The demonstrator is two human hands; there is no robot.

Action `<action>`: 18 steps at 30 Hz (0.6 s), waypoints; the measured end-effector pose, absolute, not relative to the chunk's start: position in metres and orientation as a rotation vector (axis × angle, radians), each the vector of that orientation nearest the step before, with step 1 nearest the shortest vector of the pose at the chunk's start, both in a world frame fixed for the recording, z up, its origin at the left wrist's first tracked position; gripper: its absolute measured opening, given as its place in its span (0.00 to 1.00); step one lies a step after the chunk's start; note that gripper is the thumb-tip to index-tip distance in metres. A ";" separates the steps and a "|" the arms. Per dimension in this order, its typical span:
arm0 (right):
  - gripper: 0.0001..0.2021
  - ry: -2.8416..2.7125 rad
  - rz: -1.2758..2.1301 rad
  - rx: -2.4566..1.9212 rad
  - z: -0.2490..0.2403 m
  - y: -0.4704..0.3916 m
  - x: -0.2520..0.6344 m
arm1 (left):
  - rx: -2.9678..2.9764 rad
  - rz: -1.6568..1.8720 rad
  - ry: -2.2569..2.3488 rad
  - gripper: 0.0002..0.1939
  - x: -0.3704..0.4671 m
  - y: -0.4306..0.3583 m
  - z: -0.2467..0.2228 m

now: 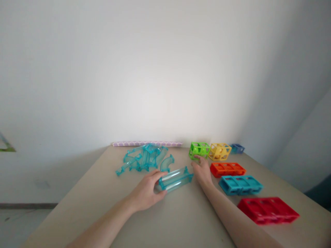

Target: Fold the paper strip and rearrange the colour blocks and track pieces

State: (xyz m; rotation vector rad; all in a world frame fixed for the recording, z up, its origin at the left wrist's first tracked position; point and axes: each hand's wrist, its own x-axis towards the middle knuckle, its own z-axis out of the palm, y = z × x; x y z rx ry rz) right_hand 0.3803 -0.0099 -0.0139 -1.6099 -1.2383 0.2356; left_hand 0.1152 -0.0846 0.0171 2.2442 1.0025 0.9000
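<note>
My left hand (148, 191) grips the near-left end of a clear teal track piece (176, 179), a pair of straight troughs lying side by side. Fingers curl over its top and the thumb presses along the near edge. My right hand (202, 169) reaches past the track's far end, fingers stretched toward a green open-frame block (199, 150). Its fingertips are close to the block's lower front; whether they touch it I cannot tell. A curved teal track piece (167, 163) lies just behind the held one.
A pile of clear teal track pieces (144, 158) lies at the back left, before a purple patterned strip (147, 143) by the wall. To the right stand yellow (220, 151), dark blue (238, 148), orange (228, 169), teal (241, 185) and red (269, 210) frame blocks.
</note>
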 end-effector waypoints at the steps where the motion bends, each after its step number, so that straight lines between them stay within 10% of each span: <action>1: 0.24 -1.239 0.235 -1.610 -0.014 -0.009 0.381 | 2.246 0.898 1.004 0.26 0.115 -0.084 0.017; 18: 0.28 -1.336 -0.040 -1.483 -0.003 -0.006 0.390 | 2.285 0.880 1.001 0.29 0.114 -0.084 0.018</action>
